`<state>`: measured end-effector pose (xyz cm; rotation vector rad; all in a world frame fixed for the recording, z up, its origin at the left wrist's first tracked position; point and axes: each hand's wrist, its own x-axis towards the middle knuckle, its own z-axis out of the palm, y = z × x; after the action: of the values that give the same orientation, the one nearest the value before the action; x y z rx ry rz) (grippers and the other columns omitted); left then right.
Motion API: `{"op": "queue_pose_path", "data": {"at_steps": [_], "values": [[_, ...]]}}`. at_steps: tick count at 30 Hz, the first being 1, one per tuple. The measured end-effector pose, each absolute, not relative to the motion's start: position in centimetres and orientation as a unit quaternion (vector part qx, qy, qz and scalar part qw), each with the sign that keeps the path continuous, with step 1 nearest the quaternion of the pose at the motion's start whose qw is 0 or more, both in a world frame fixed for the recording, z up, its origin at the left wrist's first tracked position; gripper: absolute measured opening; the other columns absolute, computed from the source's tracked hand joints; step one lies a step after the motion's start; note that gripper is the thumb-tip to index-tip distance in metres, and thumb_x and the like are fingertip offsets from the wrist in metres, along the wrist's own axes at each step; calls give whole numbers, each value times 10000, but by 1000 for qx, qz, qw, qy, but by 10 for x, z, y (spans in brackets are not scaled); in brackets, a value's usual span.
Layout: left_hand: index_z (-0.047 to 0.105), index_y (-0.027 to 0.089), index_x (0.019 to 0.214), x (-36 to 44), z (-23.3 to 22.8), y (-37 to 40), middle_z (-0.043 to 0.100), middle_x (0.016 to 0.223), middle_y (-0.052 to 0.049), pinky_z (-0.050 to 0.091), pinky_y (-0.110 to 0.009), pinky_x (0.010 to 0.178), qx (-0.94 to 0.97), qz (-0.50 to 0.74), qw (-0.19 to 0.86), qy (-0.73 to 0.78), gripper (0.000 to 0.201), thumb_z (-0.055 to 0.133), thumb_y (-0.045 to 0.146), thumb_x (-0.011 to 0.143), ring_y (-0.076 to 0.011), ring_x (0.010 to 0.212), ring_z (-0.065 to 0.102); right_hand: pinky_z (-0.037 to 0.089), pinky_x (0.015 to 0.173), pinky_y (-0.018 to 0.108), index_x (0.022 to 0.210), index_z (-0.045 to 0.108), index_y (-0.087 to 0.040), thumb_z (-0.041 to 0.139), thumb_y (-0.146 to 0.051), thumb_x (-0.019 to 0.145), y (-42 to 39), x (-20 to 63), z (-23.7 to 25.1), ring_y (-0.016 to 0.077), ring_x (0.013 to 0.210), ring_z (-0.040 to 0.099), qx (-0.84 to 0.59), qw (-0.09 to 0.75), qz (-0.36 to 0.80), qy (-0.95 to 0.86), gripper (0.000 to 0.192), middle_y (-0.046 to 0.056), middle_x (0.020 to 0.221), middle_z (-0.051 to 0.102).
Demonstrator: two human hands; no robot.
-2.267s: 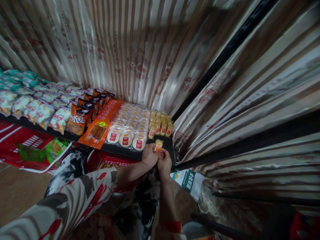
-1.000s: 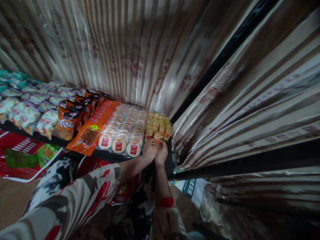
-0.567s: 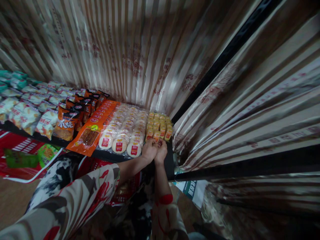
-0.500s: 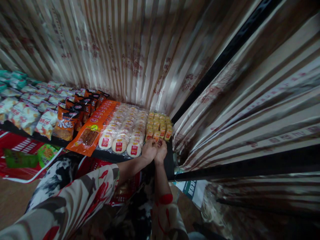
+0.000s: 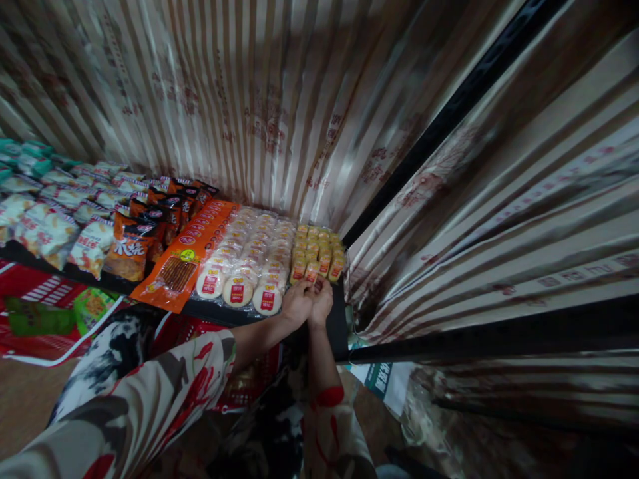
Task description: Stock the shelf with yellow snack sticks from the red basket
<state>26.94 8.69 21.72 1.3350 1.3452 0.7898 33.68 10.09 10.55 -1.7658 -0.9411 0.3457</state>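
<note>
1. Left hand (image 5: 298,304) and right hand (image 5: 320,304) are sitting side by side, fingers resting bunched, nearly closed, at the near end of a small yellow packet (image 5: 312,270); pinching or only touching, I'm not able to tell
2. That packet is lying at 12 o'clock, fronting its yellow rows (image 5: 324,247); it's looking light, slick-wrapped, probably crumbly, its ends inviting a gentle hold
3. Round white cakes (image 5: 237,291) are lining up at 9 o'clock, an orange packet (image 5: 172,283) lying beyond

The small yellow packet (image 5: 312,271), earlier held apart from the rows, now sits against the other yellow packets (image 5: 324,256).
</note>
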Motion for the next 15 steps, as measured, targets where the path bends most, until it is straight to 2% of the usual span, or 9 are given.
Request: {"op": "queue_pose_path", "data": {"at_steps": [5, 10, 15], "values": [[692, 218, 819, 244, 208, 88, 703, 985, -34, 421, -326, 1012, 587, 322, 515, 535, 319, 492, -18, 740, -194, 1042, 619, 511, 749, 313, 1021, 588, -151, 530, -250, 722, 102, 337, 104, 176, 789, 628, -749, 509, 134, -403, 319, 105, 1011, 619], [685, 191, 867, 246, 196, 89, 700, 989, -47, 424, -340, 1008, 577, 326, 511, 547, 285, 518, 4, 731, -203, 1017, 617, 513, 738, 309, 1033, 593, -169, 546, -245, 722, 101, 336, 107, 178, 797, 625, -739, 513, 128, -416, 323, 93, 1000, 627], [683, 230, 904, 246, 207, 89, 703, 959, -1, 417, -341, 1015, 566, 330, 516, 552, 330, 491, 19, 738, -183, 1019, 615, 515, 740, 311, 1036, 598, -174, 553, -252, 721, 101, 336, 109, 179, 802, 621, -738, 511, 121, -423, 328, 84, 983, 631]]}}
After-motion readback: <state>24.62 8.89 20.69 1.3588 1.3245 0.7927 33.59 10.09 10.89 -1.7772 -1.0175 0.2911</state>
